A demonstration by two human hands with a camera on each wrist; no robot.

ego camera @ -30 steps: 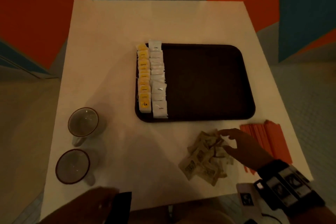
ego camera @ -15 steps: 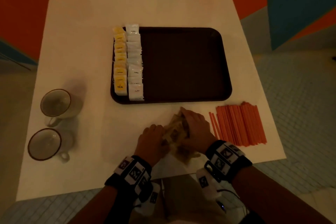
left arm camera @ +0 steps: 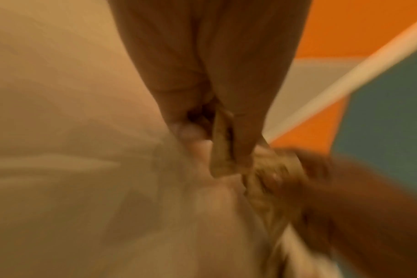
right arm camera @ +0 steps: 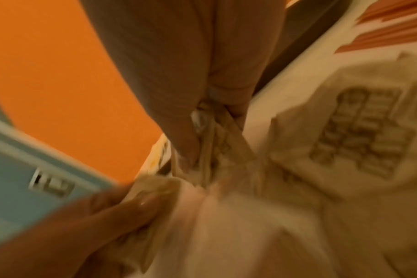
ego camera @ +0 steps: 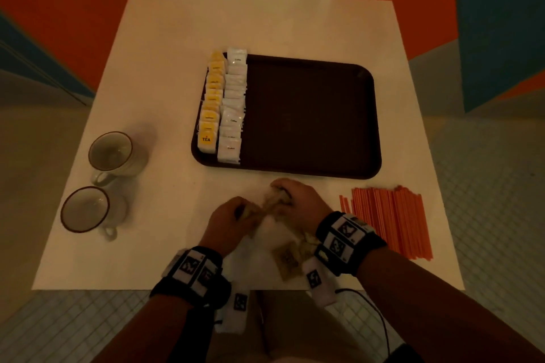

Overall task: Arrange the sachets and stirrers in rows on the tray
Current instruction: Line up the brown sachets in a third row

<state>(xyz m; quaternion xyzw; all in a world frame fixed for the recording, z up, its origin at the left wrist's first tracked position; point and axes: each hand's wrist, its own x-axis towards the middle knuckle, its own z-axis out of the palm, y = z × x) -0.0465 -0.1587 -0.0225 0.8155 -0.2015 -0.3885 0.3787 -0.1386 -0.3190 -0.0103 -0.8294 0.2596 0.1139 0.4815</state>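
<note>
A dark brown tray [ego camera: 309, 115] holds a row of yellow tea sachets [ego camera: 211, 103] and a row of white sachets [ego camera: 233, 106] along its left side. In front of the tray, both hands gather a bunch of tan sachets [ego camera: 272, 203]. My left hand [ego camera: 233, 216] pinches tan sachets [left arm camera: 220, 146] between thumb and fingers. My right hand [ego camera: 295, 197] grips several more [right arm camera: 214, 139]. Loose tan sachets [ego camera: 290, 259] lie on the table under my right wrist. Orange stirrers [ego camera: 389, 221] lie in a pile to the right.
Two empty mugs [ego camera: 113, 156] [ego camera: 87, 211] stand at the table's left. The white table [ego camera: 165, 47] ends just behind my wrists, with tiled floor below. Most of the tray's right part is bare.
My left hand came up from the table's near edge and joined the right at the tan sachet pile. Both hands now hold gathered sachets, a few left loose.
</note>
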